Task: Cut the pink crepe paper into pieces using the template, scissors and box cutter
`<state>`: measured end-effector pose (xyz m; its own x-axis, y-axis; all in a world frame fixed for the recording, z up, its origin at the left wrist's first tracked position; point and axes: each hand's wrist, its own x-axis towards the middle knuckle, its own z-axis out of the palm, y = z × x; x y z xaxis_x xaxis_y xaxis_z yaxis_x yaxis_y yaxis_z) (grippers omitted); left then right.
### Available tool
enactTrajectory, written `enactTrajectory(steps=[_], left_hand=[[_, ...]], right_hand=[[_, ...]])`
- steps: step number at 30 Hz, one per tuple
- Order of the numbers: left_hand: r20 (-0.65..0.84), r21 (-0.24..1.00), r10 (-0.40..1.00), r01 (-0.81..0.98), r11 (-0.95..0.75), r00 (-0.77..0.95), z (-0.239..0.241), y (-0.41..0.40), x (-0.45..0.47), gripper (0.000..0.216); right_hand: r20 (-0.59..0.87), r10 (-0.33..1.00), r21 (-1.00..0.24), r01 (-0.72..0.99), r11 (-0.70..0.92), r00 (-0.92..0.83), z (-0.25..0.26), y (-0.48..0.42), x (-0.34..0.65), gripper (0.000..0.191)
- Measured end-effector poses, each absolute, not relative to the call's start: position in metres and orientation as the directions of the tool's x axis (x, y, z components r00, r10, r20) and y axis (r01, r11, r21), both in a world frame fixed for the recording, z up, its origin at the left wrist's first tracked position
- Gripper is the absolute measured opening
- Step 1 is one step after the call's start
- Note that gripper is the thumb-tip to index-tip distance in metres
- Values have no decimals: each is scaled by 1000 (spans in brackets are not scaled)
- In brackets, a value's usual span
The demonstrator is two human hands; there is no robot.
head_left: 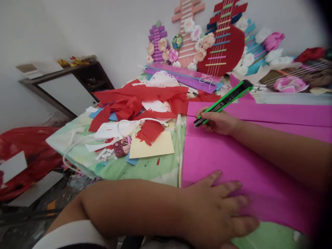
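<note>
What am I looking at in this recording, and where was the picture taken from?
There is no machine here: these are a person's two bare hands, seen by one camera worn on the head, looking forward and down. The left hand lies palm down, fingers spread, on a magenta sheet. The right hand holds a green and black cutter over the same sheet. On the green patterned tablecloth beside it are crumpled red paper and a pale yellow sheet. Further back, a red guitar-shaped craft leans against the wall among others with paper flowers.
</note>
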<state>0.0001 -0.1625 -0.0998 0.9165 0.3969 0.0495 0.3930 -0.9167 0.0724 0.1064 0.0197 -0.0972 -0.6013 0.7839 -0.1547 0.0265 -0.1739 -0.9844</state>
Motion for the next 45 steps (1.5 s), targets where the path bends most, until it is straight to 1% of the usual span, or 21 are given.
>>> enactTrajectory(steps=[2,7,12,15,21,24,27,29,31,33,35,38,42,45], left_hand=[[46,74,368,365,-928,928,-101,-165,0,52],[52,74,384,380,-922,922,-102,-165,1,52],[78,66,404,400,-914,911,-104,-168,1,49],[93,51,411,408,-911,907,-105,-170,3,48],[103,45,407,404,-913,908,-110,-172,4,49],[150,50,392,389,-920,908,-107,-172,3,46],[230,90,401,391,-916,887,-98,-167,0,42],[278,104,426,414,-904,861,-93,-159,-3,44],[303,87,454,450,-889,838,-92,-148,-7,48],[283,58,498,504,-862,820,-96,-138,-9,49],[234,48,561,567,-822,794,-101,-131,-10,53],[158,86,621,616,-783,768,-108,-129,-9,62],[75,153,629,615,-774,774,-107,-132,-8,65],[54,170,635,619,-767,771,-104,-133,-9,66]], right_hand=[[-156,785,-985,39,-166,-600,-98,23,108,20],[-116,762,-990,14,-139,-638,-102,27,113,20],[-130,745,-991,72,-111,-654,-97,21,110,18],[-141,745,-990,78,-119,-652,-95,17,105,18],[-104,709,-995,80,-67,-697,-97,16,103,15],[-96,729,-995,72,-64,-678,-97,16,104,15],[-80,766,-997,67,-48,-638,-95,17,105,15],[-54,785,-994,106,15,-617,-92,19,105,15],[-23,792,-979,173,105,-610,-91,19,105,16],[12,791,-956,224,188,-612,-91,16,102,17],[45,787,-941,238,240,-615,-94,11,98,19],[54,773,-939,231,255,-633,-101,4,93,19],[36,741,-937,236,259,-670,-107,0,92,20],[30,723,-922,260,287,-690,-105,-1,93,23]])
